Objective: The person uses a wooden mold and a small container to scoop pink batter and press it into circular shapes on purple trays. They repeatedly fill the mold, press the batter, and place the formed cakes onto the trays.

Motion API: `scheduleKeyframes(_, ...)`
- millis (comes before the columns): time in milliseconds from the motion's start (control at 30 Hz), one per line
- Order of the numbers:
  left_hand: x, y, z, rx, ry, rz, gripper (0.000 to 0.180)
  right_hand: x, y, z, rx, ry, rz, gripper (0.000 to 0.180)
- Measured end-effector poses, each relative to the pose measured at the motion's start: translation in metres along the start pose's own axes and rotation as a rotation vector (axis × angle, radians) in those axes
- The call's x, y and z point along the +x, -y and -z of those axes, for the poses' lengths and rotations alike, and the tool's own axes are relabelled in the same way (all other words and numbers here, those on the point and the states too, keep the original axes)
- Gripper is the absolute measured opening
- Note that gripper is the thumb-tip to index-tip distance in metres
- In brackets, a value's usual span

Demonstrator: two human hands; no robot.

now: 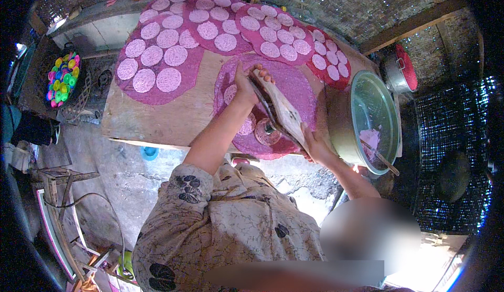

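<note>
The left hand (pixel 245 85) and right hand (pixel 315 146) gripped opposite ends of a wooden press (pixel 281 111), fingers clamped on it, above a purple cloth (pixel 299 90) on the table (pixel 173 116). Pale discs (pixel 168 79) covered the cloths behind. A big pot (pixel 341 129) stood just right, crowding the table's edge.

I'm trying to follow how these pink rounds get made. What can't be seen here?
Head view only:
- Round under the wooden press: the board hides most of it.
- Right hand: its fingers are tucked behind the press.
- Pot: contents dim behind the lid.
- Lower right: blurred patch.
- Coloured bits in the basket: too small to identify.
</note>
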State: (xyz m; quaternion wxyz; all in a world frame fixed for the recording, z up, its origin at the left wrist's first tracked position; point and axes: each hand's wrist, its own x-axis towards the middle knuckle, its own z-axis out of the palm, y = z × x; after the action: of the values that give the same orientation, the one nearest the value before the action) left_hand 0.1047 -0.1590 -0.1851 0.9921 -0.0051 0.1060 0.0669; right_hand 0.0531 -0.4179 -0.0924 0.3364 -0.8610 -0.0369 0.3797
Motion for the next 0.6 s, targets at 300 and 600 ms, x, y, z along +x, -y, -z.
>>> scheduleKeyframes(300,-0.008,0.022,-0.015,0.017,-0.051,0.057,0.059,0.001,-0.03,0.007,0.059,-0.003,-0.106,0.064)
scheduleKeyframes(600,0.011,0.012,0.0,-0.063,0.121,0.08,0.056,0.002,-0.022,0.014,0.512,0.3,-0.018,0.075)
